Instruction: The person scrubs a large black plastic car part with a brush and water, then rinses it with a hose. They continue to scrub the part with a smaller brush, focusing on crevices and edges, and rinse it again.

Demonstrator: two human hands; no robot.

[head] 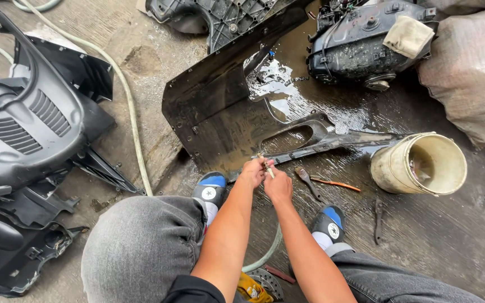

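My left hand [252,171] and my right hand [279,186] meet over the wet floor, both closed on a small slim metal tool [267,167] held between them. Just beyond my hands lies a large black plastic vehicle panel [220,106], wet and shiny, with a long slotted arm [332,140] reaching right. My knees in grey jeans and my blue-toed shoes [211,188] frame the hands.
A dirty cream bucket [419,164] lies on its side at right. An orange-handled tool [335,183], pliers [307,180] and a dark wrench [378,220] lie on the concrete. Black body panels [23,134] pile at left, an engine block [366,42] at top right, a hose [133,120] runs across.
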